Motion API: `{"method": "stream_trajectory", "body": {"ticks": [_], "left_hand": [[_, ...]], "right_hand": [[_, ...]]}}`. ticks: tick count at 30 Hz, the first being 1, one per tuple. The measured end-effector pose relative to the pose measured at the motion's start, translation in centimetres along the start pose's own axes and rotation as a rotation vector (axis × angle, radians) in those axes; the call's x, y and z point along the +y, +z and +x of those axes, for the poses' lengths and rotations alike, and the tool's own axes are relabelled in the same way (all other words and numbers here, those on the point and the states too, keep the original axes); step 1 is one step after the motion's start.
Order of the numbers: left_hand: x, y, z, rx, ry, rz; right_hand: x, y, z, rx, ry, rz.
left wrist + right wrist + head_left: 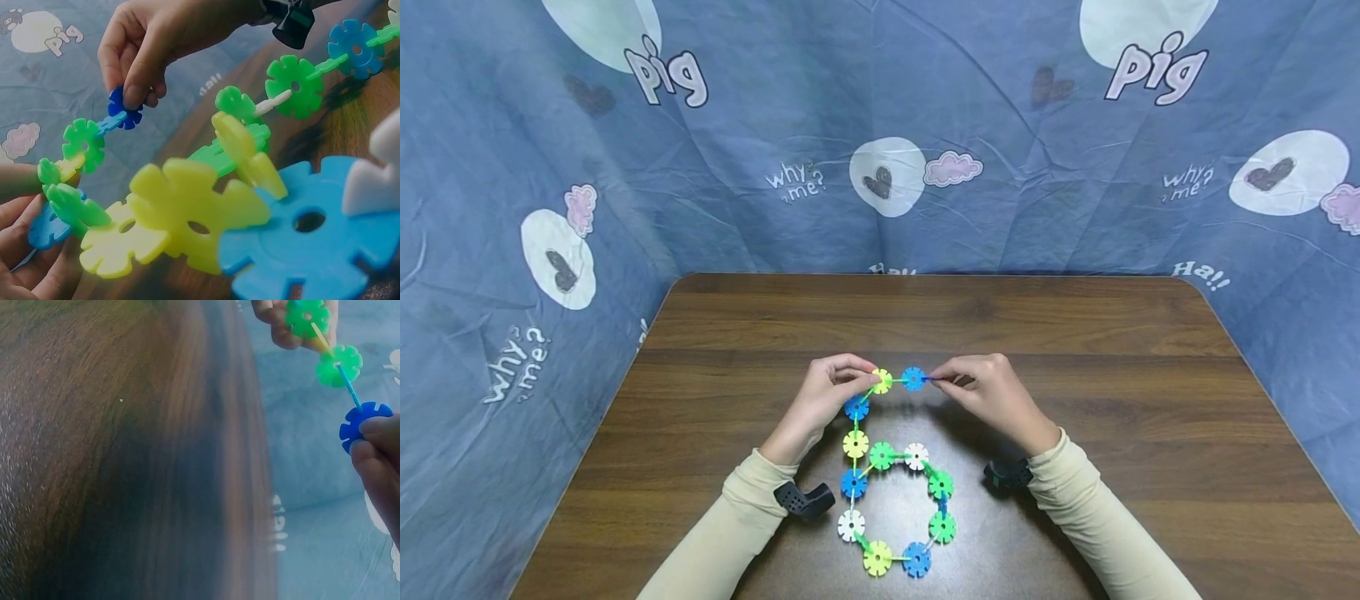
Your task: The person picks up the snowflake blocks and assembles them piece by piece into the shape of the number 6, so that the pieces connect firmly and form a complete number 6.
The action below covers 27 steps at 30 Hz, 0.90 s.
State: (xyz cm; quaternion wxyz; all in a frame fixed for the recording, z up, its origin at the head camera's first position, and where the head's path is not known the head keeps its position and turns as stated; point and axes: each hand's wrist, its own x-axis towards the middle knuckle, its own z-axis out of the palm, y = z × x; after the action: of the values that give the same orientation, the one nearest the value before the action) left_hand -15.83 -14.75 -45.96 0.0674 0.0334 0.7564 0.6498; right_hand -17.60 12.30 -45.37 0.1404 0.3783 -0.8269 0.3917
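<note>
Notched plastic snowflake discs are slotted together into one chain, with a closed ring nearest the person and a stem rising at its left. My left hand (823, 396) pinches a yellow disc (883, 382) at the top of the stem. Beyond it a blue disc (913, 378) continues the chain to the right. At that end, my right hand (992, 396) pinches a dark blue disc (350, 428) between thumb and fingertips. A light blue disc (111, 123), seen edge-on, joins it to a green disc (84, 145). In the left wrist view, a yellow disc (194, 215) looms close.
The ring includes a white disc (852, 525), a green disc (942, 527) and a blue disc (917, 559), lying over the wooden table (1112, 333). A blue patterned cloth (985, 225) hangs behind the table's far edge. Each wrist wears a black camera (805, 500).
</note>
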Motion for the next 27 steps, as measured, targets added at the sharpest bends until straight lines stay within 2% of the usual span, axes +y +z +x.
{"method": "stream_trajectory", "body": {"ticks": [11, 19, 27], "left_hand": [[0.0, 0.0, -0.07, -0.009, 0.024, 0.008], [-0.09, 0.01, -0.1, 0.002, 0.0, 0.036], [-0.15, 0.14, -0.1, 0.006, -0.018, 0.01]], "right_hand": [[0.26, 0.2, -0.08, 0.004, -0.049, 0.017], [0.12, 0.4, -0.07, 0.014, -0.105, -0.024], [0.24, 0.56, -0.05, 0.026, -0.155, -0.051]]}}
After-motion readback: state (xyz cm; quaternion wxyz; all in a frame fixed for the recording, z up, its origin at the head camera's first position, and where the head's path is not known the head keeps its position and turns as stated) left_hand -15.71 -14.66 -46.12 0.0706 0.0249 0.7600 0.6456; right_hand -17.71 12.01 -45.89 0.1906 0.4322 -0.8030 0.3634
